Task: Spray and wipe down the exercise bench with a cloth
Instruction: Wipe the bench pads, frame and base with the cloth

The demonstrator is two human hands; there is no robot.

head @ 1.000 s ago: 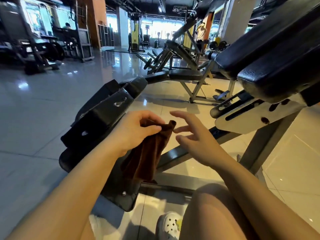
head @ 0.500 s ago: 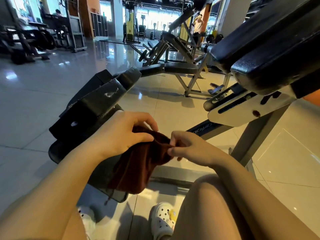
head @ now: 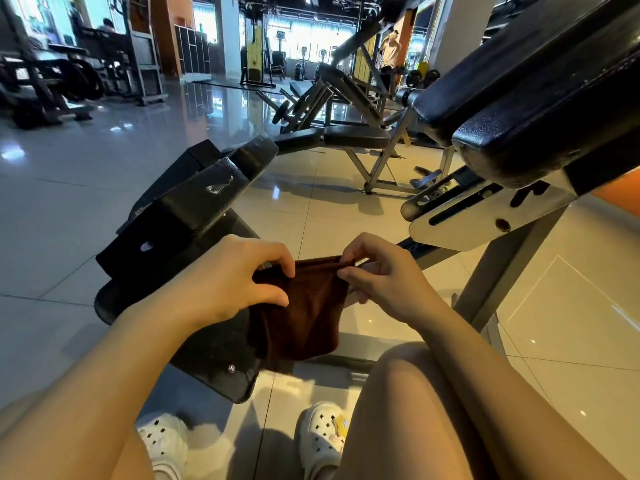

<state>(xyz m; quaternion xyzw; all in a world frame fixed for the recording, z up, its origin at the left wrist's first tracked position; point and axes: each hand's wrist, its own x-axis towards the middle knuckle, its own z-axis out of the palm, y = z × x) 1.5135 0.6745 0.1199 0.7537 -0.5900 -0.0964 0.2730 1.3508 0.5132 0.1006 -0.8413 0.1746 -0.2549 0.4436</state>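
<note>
L hand (head: 239, 282): cloth's left top corner is pinched betw. thumb and fingers.
R hand (head: 384, 275): right top corner is pinched; top edge is stretched left-right betw. both hands.
Cloth (head: 304, 317): brown, hung below the hands, over the knees.
Bench pad (head: 540, 109): found up-right, beyond R hand; R hand judged nearer.
Spray bottle: not seen.

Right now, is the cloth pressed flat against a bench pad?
No. Both the left hand and the right hand pinch the brown cloth by its top edge, and it hangs in the air between them.
</note>
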